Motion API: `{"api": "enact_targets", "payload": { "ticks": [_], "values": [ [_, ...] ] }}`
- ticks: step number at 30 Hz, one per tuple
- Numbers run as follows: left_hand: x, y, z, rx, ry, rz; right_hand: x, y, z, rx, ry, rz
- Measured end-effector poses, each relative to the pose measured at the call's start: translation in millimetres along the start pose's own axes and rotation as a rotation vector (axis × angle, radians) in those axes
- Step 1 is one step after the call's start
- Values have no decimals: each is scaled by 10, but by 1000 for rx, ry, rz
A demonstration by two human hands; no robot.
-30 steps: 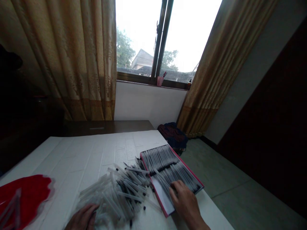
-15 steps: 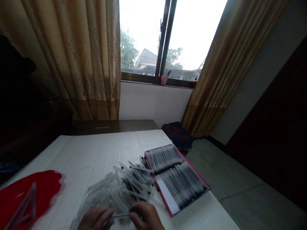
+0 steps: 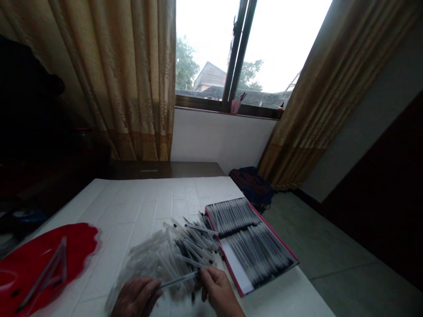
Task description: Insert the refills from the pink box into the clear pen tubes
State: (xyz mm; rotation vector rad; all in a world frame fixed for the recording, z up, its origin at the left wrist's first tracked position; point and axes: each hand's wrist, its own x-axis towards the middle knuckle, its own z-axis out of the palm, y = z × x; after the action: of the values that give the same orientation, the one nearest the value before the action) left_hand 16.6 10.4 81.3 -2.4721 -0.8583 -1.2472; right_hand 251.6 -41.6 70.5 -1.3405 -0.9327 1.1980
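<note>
A loose heap of clear pens with black tips lies on the white table. My left hand and my right hand are at the table's near edge, each pinching one end of a single pen held across the heap. To the right lies a pink-edged box with pens laid in neat rows.
A red plate with a few pens sits at the near left. Behind the table are a dark low cabinet, curtains and a window. A dark bundle lies on the tiled floor at the right.
My right hand left the box and came to the heap. Both hands now hold one pen between them. The view has shifted a little to the left.
</note>
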Motion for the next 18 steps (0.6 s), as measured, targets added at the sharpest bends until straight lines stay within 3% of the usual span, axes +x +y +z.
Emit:
{"api": "enact_targets", "payload": {
  "ticks": [18],
  "values": [
    [-12,26,20,-16,-6,-33,-15,-113,-36,33,19,-60]
  ]
}}
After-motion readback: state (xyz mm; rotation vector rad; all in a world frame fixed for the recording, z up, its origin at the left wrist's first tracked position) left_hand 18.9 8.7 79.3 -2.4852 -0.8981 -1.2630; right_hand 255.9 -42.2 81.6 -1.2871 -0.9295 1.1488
